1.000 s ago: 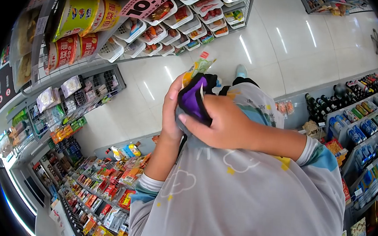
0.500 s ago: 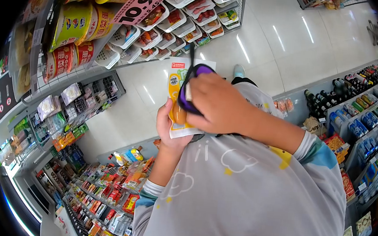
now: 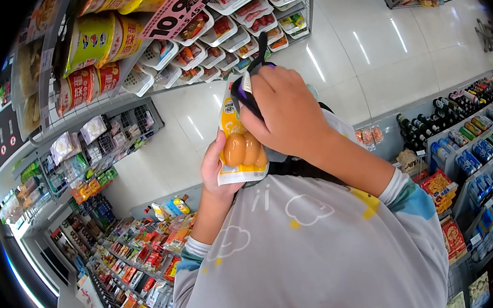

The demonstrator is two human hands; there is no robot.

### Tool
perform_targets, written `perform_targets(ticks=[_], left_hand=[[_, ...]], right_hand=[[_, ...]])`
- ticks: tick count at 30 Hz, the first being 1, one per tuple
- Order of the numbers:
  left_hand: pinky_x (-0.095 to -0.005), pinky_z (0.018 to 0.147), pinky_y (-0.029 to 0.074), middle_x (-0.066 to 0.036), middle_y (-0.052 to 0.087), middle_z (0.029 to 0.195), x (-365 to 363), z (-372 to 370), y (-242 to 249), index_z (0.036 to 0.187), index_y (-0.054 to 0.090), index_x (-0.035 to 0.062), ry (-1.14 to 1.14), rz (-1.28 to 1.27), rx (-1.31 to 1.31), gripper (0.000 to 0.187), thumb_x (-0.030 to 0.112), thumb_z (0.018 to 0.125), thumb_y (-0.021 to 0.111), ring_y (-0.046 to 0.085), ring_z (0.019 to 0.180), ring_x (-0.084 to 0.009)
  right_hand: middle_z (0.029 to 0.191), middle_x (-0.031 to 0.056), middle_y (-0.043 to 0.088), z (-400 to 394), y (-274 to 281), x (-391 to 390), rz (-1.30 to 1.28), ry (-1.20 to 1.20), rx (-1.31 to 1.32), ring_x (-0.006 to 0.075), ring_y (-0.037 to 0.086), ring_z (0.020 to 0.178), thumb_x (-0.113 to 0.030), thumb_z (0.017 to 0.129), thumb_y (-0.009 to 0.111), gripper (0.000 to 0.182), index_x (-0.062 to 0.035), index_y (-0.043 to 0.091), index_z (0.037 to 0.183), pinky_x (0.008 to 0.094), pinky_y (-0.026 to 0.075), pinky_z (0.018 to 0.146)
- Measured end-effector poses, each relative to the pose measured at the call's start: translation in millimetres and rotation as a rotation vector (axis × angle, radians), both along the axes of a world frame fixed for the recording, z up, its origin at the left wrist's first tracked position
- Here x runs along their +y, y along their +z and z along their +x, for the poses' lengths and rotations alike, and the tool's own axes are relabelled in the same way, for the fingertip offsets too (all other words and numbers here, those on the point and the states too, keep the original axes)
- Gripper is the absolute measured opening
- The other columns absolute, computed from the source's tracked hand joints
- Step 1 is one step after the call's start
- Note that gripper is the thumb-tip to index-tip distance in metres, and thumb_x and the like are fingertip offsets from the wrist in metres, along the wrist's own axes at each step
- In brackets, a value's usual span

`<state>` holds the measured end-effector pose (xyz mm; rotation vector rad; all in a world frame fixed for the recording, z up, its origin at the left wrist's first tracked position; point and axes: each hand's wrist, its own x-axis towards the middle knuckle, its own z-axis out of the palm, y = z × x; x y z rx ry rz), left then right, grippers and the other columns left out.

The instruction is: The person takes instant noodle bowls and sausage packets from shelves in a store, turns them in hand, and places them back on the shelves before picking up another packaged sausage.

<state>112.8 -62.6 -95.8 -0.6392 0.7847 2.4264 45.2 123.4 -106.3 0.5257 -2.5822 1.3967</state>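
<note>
My left hand (image 3: 216,169) grips a yellow and white food packet (image 3: 230,118) by its lower left edge. Brown egg-shaped pieces (image 3: 237,150) show through the lower part of the packet. Over its upper part, my right hand (image 3: 285,108) is closed on a black and purple cloth item (image 3: 247,96) with a small white label and a black strap that sticks up. Hand and cloth cover much of the packet's print.
White baskets of packaged food (image 3: 192,54) fill the shelf ahead, beside instant noodle tubs (image 3: 96,41) and a pink price sign (image 3: 183,7). Snack shelves (image 3: 146,256) stand at lower left, drink shelves (image 3: 479,143) at right. Tiled floor (image 3: 346,63) lies between.
My right hand and the cloth item have moved up along the packet, uncovering the brown pieces. The packet stays in my left hand.
</note>
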Motion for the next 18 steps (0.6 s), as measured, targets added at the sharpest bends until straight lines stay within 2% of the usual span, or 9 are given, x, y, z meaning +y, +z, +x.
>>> perform_targets(ticks=[4, 5, 7, 10, 12, 14, 15, 17, 18], left_hand=[[-0.0451, 0.106, 0.046, -0.014, 0.060, 0.134, -1, -1, -5, 0.140, 0.049, 0.0065, -0.060, 0.073, 0.058, 0.051, 0.042, 0.106, 0.035, 0.059, 0.124, -0.0285], [-0.0451, 0.106, 0.046, -0.014, 0.060, 0.134, 0, -2, -6, 0.140, 0.049, 0.0065, -0.063, 0.071, 0.059, 0.051, 0.042, 0.106, 0.035, 0.059, 0.124, -0.0285], [-0.0451, 0.107, 0.045, -0.014, 0.059, 0.135, 0, -4, -6, 0.138, 0.051, 0.0084, 0.108, 0.156, 0.096, 0.052, 0.043, 0.105, 0.032, 0.058, 0.125, -0.0280], [-0.0433, 0.106, 0.047, -0.015, 0.061, 0.134, -8, -2, -4, 0.141, 0.050, 0.0062, 0.161, 0.018, 0.070, 0.055, 0.041, 0.107, 0.025, 0.060, 0.123, -0.0290], [-0.0443, 0.106, 0.047, -0.016, 0.060, 0.136, -5, -2, -4, 0.140, 0.051, 0.0040, 0.156, 0.078, 0.135, 0.058, 0.044, 0.106, 0.028, 0.060, 0.123, -0.0300], [-0.0447, 0.105, 0.047, -0.018, 0.060, 0.135, -4, 0, -8, 0.139, 0.052, 0.0021, 0.223, -0.030, 0.112, 0.059, 0.046, 0.104, 0.033, 0.061, 0.122, -0.0319], [-0.0452, 0.104, 0.048, -0.020, 0.059, 0.136, 6, -12, 0, 0.140, 0.051, 0.0003, 0.211, 0.103, 0.174, 0.061, 0.047, 0.103, 0.037, 0.061, 0.120, -0.0337], [-0.0469, 0.105, 0.046, -0.019, 0.058, 0.138, -1, -20, -3, 0.141, 0.050, 0.0015, 0.213, 0.016, 0.073, 0.059, 0.047, 0.104, 0.038, 0.060, 0.120, -0.0339], [-0.0475, 0.106, 0.045, -0.019, 0.058, 0.138, -2, -21, -3, 0.141, 0.049, 0.0018, 0.269, -0.040, 0.057, 0.059, 0.047, 0.105, 0.037, 0.060, 0.121, -0.0337]], right_hand=[[0.094, 0.0151, 0.054, 1, 5, -7, -0.125, 0.026, 0.043, 0.0360, 0.054, 0.087, -0.013, 0.076, 0.065, 0.025, -0.0014, 0.054, 0.095, 0.0454, 0.044, 0.077], [0.094, 0.0149, 0.054, 4, 8, -10, -0.122, 0.150, 0.050, 0.0357, 0.054, 0.087, -0.011, 0.075, 0.065, 0.024, -0.0020, 0.054, 0.095, 0.0451, 0.044, 0.078], [0.095, 0.0139, 0.054, 12, 12, -17, -0.186, 0.288, 0.087, 0.0347, 0.054, 0.088, -0.008, 0.076, 0.063, 0.022, -0.0034, 0.054, 0.096, 0.0439, 0.045, 0.080], [0.096, 0.0131, 0.055, 19, 5, -20, -0.413, 0.335, 0.044, 0.0344, 0.055, 0.091, -0.005, 0.078, 0.061, 0.020, -0.0032, 0.055, 0.096, 0.0439, 0.046, 0.082], [0.097, 0.0128, 0.055, 23, 4, -12, -0.470, 0.370, -0.001, 0.0339, 0.055, 0.094, -0.002, 0.079, 0.058, 0.017, -0.0038, 0.055, 0.095, 0.0443, 0.046, 0.084], [0.089, 0.0117, 0.057, 26, -2, -7, -0.562, 0.454, -0.078, 0.0346, 0.056, 0.085, 0.000, 0.078, 0.056, 0.018, -0.0052, 0.057, 0.096, 0.0445, 0.047, 0.079], [0.089, 0.0117, 0.057, 29, -1, -1, -0.563, 0.454, -0.079, 0.0346, 0.056, 0.085, 0.000, 0.078, 0.056, 0.018, -0.0052, 0.057, 0.096, 0.0445, 0.047, 0.079], [0.080, 0.0107, 0.057, 33, 5, 13, -0.457, 0.473, -0.388, 0.0325, 0.057, 0.073, 0.000, 0.082, 0.053, 0.016, -0.0059, 0.057, 0.096, 0.0436, 0.048, 0.073], [0.080, 0.0107, 0.057, 33, 7, 18, -0.458, 0.475, -0.390, 0.0325, 0.057, 0.073, 0.000, 0.082, 0.053, 0.016, -0.0059, 0.057, 0.096, 0.0436, 0.048, 0.073]])
